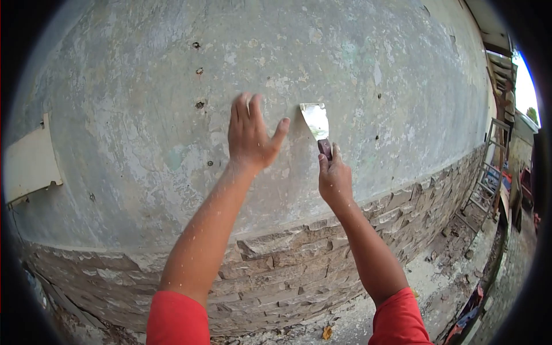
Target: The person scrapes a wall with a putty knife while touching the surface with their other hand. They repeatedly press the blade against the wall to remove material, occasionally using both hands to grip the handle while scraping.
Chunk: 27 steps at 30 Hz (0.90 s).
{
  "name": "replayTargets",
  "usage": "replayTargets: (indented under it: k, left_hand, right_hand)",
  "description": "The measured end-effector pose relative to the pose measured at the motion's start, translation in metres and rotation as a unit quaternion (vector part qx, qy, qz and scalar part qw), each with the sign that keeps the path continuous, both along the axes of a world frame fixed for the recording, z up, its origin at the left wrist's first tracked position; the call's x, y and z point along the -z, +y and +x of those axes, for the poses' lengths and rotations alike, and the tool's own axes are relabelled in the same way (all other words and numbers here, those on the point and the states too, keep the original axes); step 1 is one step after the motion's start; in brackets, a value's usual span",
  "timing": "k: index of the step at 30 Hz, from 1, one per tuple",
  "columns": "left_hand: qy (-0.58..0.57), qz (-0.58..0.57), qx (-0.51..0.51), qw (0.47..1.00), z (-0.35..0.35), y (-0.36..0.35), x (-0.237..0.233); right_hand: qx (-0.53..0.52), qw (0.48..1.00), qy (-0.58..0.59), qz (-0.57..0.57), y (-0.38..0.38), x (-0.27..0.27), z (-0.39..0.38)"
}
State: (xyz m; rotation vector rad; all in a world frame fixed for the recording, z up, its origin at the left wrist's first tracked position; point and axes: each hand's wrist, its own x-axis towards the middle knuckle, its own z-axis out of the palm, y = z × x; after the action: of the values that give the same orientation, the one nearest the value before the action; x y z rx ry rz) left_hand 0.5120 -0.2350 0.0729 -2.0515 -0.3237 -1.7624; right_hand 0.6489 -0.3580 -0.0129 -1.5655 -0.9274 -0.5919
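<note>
My right hand [336, 179] is wrapped round the dark handle of a putty knife [315, 122]. The wide metal blade points up, its edge right at the grey-green wall [276, 52], where old paint is patchy and flaking. To the left of the blade, my left hand [249, 135] is raised in front of the wall with its fingers stretched out and the thumb apart. Nothing is in it, and its fingertips are slightly blurred. Pale specks of dust cling to both forearms.
Rough stone cladding [287, 259] runs along the wall's foot. A whitish panel [33, 161] juts out at the left. Several small holes dot the wall. At the far right a ladder [487, 167] leans near a person [508, 100]. Debris lies on the ground [428, 287].
</note>
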Motion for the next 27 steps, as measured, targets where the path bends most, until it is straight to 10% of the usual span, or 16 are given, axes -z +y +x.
replayTargets:
  k: [10, 13, 18, 27]
  left_hand:
    - [0.145, 0.025, -0.247, 0.958, 0.004, 0.037, -0.037]
    - [0.128, 0.017, -0.235, 0.963, 0.004, 0.044, -0.03]
    - [0.106, -0.008, -0.234, 0.966, 0.001, 0.038, -0.028]
    - [0.095, 0.008, -0.228, 0.969, 0.004, 0.045, -0.026]
  right_hand:
    - [0.052, 0.998, -0.029, -0.006, 0.009, -0.222, 0.06]
    - [0.054, 0.995, -0.075, -0.029, -0.002, -0.189, 0.065]
    - [0.029, 0.996, -0.068, -0.058, -0.005, 0.015, 0.03]
    - [0.051, 0.997, -0.014, -0.048, -0.005, -0.095, 0.014]
